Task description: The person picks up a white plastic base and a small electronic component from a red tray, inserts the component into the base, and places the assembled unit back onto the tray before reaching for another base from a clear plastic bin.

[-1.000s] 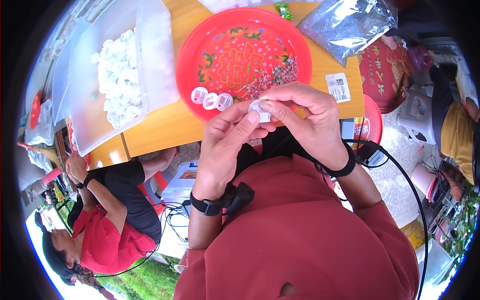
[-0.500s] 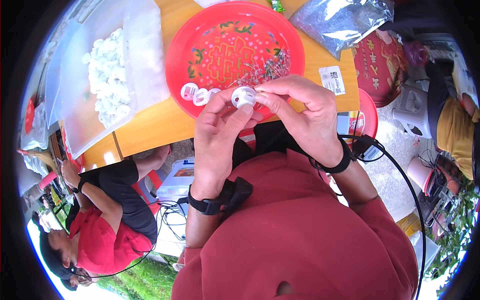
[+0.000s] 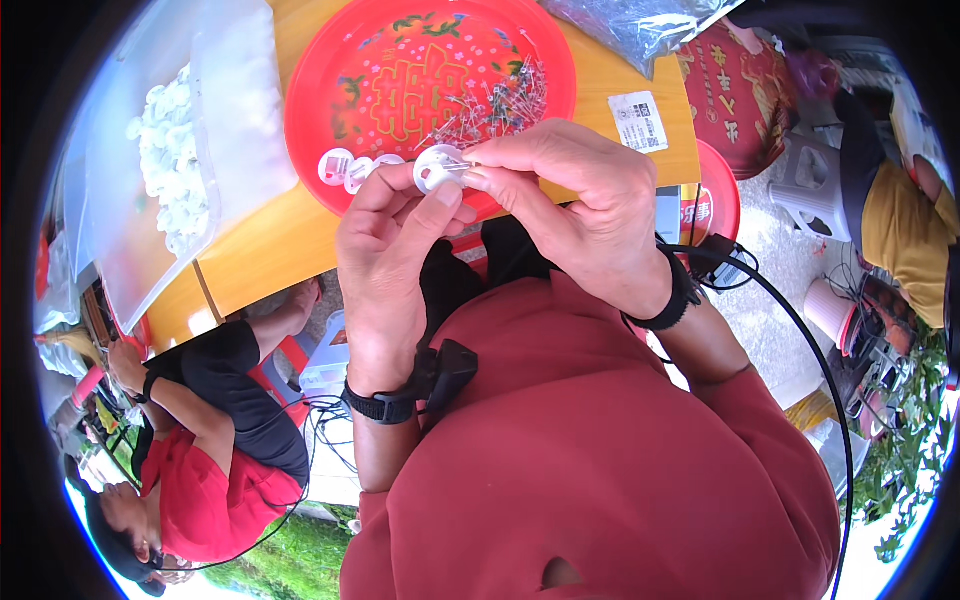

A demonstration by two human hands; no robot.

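Between thumb and fingers of my left hand (image 3: pixel 390 235) is a small white round plastic disc (image 3: pixel 430 172) with a dark hole. My right hand (image 3: pixel 595 200) pinches a thin pin-like metal piece (image 3: pixel 456 166) against the disc's right side. Whether its tip sits in the disc or only lies on it, I cannot tell. Both hands are above the near edge of a red round tray (image 3: pixel 312 75). Similar white discs (image 3: pixel 335 166) lie by the tray's near left rim. A heap of thin metal pieces (image 3: pixel 505 108) spreads over the tray's right side.
At left, a translucent bin (image 3: pixel 250 105) contains many white plastic parts (image 3: pixel 165 150). A clear plastic bag (image 3: pixel 640 25) and a white label (image 3: pixel 637 122) lie on the wooden table (image 3: pixel 590 85). Another person (image 3: pixel 215 470) sits at lower left. A black cable (image 3: pixel 800 340) runs along my right side.
The whole view has shifted, so tray and bin appear farther left and higher. My hands stay together at the disc; the metal piece now shows across its face.
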